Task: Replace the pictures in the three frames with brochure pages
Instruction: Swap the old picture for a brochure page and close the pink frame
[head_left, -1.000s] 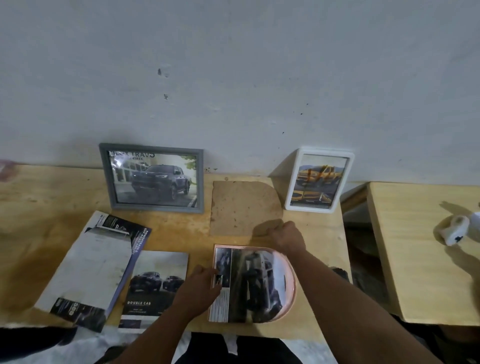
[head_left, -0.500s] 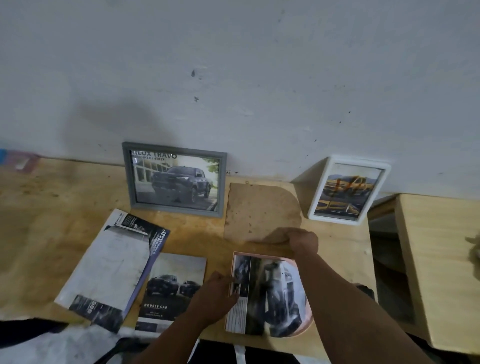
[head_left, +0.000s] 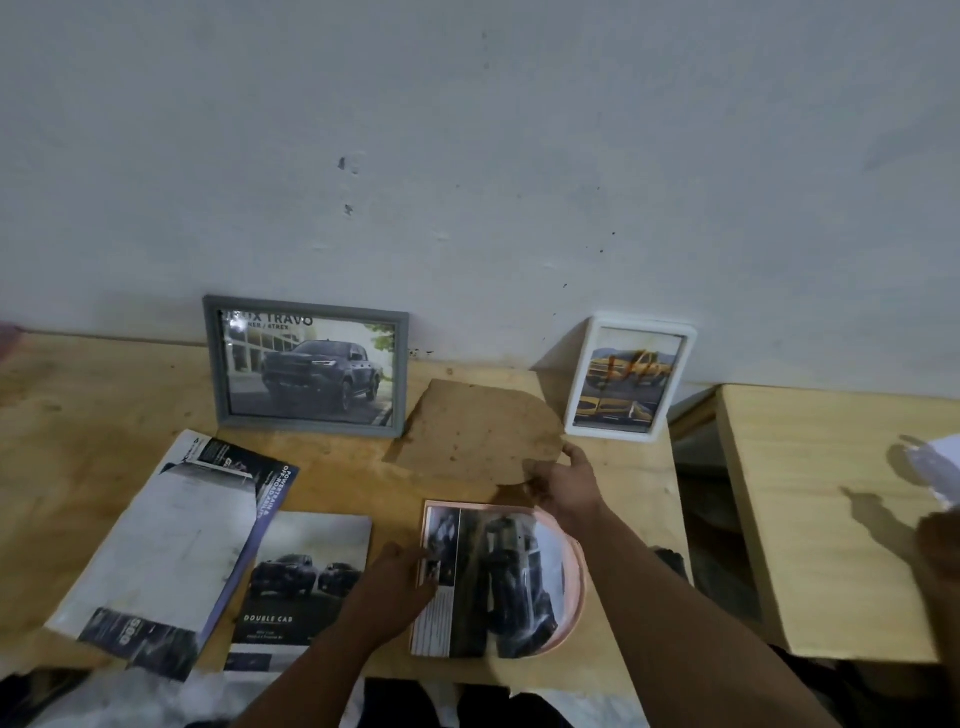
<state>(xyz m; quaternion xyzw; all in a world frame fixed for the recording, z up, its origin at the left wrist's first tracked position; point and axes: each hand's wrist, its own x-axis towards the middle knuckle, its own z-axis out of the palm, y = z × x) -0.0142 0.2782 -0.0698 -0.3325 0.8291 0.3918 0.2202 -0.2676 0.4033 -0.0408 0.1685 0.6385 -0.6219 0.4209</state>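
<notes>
On the wooden worktop (head_left: 93, 395), a pink frame (head_left: 574, 582) with one rounded side lies flat near the front edge, with a brochure page (head_left: 493, 577) showing a dark vehicle laid on it. The left hand (head_left: 395, 587) rests at the left edge of that page, its fingers curled against the paper; whether they pinch the page or only press it down is hard to tell from this angle. The right hand (head_left: 563, 486) reaches just behind the pink frame and holds the near rounded edge of a brown backing board (head_left: 478, 436), thumb and fingers closed on it. The board lies on the worktop between the two upright frames, its near edge perhaps slightly raised.

A grey frame (head_left: 306, 361) stands against the wall at the back edge, holding a picture of a dark pickup. A white frame (head_left: 628, 376) stands near the back right corner, holding a picture of a yellow vehicle.

Toward the front left, a brochure (head_left: 306, 582) marked "DOUBLE CAB" lies flat beside the left hand, and an opened brochure sheet (head_left: 166, 530) lies at an angle to its left, overlapping its corner. A second wooden table (head_left: 810, 519) stands apart to the right.
</notes>
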